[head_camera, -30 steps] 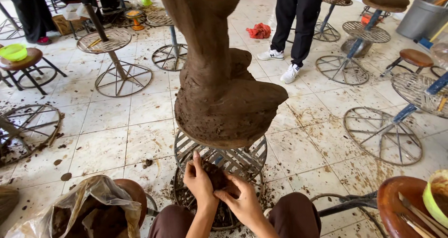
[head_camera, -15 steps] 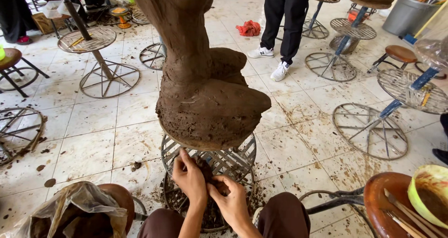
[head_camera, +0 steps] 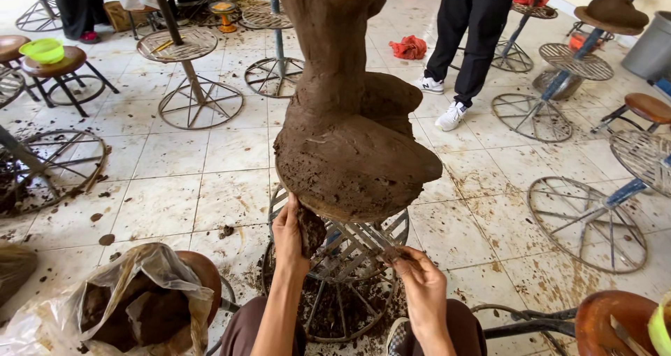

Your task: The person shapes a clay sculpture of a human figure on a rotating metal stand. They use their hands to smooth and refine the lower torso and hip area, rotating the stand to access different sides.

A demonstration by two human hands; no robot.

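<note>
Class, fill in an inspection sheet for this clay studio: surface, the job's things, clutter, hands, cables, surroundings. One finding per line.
Surface: tiled floor, stained, with clay crumbs.
Job's things: tall clay sculpture on a metal wire stand; clay lump pressed under its base.
Clutter: plastic bag of clay on a stool; red cloth; green bowl.
Hands: left hand holds the clay lump; right hand pinches a small bit of clay.
Cables: nothing seen.
Surroundings: more wire stands and stools; a person's legs in dark trousers; grey bin.
</note>
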